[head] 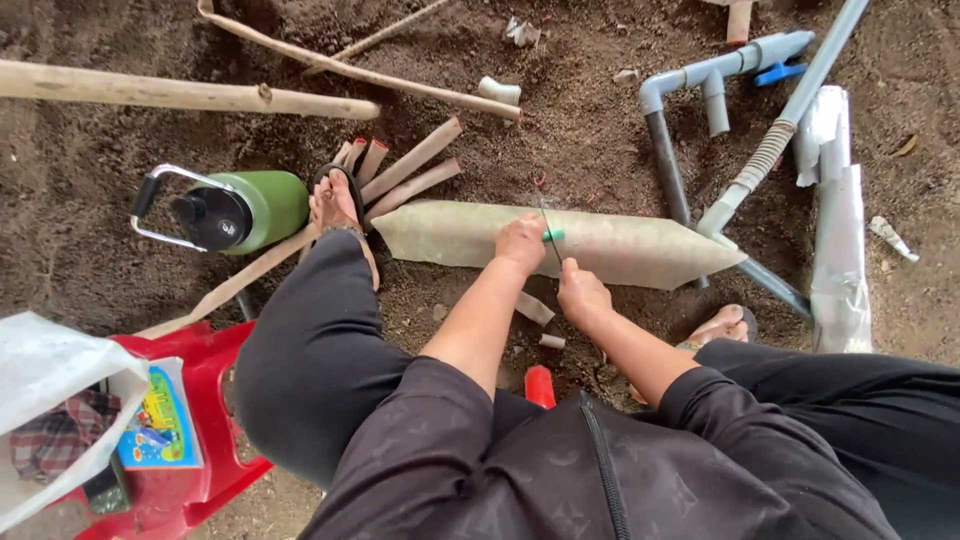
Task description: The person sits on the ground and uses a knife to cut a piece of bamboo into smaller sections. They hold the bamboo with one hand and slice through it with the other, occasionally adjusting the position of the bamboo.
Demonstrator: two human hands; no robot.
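Note:
A long pale tube-shaped bag [620, 245] lies across the soil in front of me. My left hand [522, 240] rests on top of it and pinches a small green-handled tool [552, 235]. My right hand [580, 290] sits just below it at the bag's near edge, fingers closed on a thin dark line or blade [548, 225] that runs up over the bag. What exactly that thin thing is cannot be made out. My feet in sandals [335, 200] frame the bag on both sides.
A green flask with a metal handle [235, 210] lies at left beside several cut tubes [410, 170]. Wooden poles [190, 93] lie at the top left. Grey pipes [700, 90] and silvery wrapped rolls [835, 220] are at right. A red stool [200, 440] with a bag is at lower left.

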